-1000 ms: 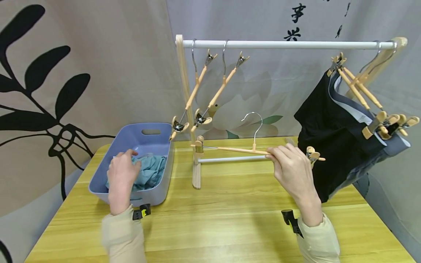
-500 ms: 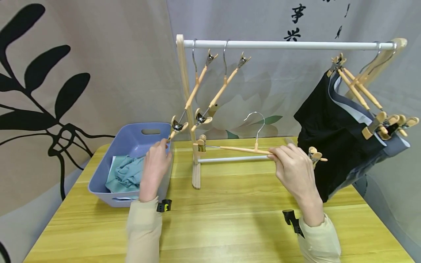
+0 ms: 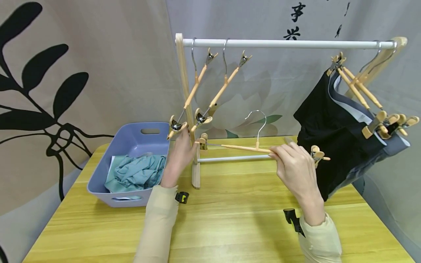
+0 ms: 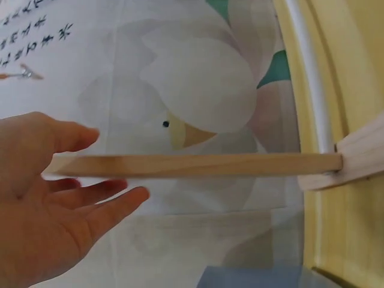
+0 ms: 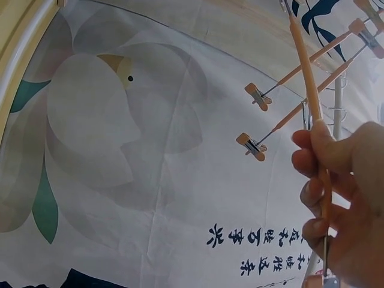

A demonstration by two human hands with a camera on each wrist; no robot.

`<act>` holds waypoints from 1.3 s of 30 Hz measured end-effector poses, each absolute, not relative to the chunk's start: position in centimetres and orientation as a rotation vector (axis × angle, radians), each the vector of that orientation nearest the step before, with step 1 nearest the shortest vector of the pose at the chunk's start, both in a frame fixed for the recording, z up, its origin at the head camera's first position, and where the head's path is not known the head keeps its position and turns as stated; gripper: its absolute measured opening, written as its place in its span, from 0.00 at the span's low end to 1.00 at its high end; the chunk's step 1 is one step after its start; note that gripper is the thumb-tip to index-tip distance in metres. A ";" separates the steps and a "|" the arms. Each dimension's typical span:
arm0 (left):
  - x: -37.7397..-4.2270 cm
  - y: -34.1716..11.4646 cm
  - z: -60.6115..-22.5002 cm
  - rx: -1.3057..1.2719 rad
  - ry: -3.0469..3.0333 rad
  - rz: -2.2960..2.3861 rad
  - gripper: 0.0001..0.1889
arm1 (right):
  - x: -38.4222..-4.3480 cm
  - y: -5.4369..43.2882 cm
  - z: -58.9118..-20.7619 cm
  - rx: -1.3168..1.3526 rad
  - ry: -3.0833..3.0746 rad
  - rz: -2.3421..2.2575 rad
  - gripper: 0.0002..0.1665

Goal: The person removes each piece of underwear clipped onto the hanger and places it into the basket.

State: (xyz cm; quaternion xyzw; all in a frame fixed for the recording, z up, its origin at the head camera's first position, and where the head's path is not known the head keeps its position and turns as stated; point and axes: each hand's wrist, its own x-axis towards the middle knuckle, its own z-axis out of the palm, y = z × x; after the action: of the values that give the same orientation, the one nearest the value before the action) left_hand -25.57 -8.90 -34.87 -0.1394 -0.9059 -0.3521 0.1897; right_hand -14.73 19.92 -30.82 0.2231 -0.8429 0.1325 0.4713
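Observation:
My right hand (image 3: 294, 164) grips the bar of a wooden clip hanger (image 3: 236, 147) near its right end. The metal hook points up, and a clip sits at each end of the bar. In the right wrist view, the fingers are curled round the hanger bar (image 5: 306, 66). My left hand (image 3: 179, 156) is raised beside the rack's left post (image 3: 196, 175), just below the clip of a hanging hanger (image 3: 196, 89). The left wrist view shows the thumb and fingers spread on either side of the wooden post (image 4: 198, 165), holding nothing.
A blue plastic basket (image 3: 98, 188) with crumpled teal cloth (image 3: 138, 171) stands at the left. Another bare clip hanger (image 3: 223, 87) hangs from the white rail (image 3: 289, 44). Black shorts (image 3: 329, 146) and greyish-blue garments hang at the right.
My left hand has come out of the basket empty and moved right and up to the rack's left post. The teal cloth stays behind. My right hand and its hanger have shifted slightly right.

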 end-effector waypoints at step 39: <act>-26.5 -7.3 -36.1 -0.244 -2.427 -0.777 0.13 | -14.2 21.0 -21.9 0.087 -1.862 -0.039 0.22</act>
State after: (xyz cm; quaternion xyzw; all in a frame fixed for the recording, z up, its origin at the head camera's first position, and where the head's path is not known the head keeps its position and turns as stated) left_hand -26.51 -7.27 -36.07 -0.0915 -0.9082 -0.2906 0.2868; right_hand -14.16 20.96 -21.85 0.0373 -0.8019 -0.0166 0.5960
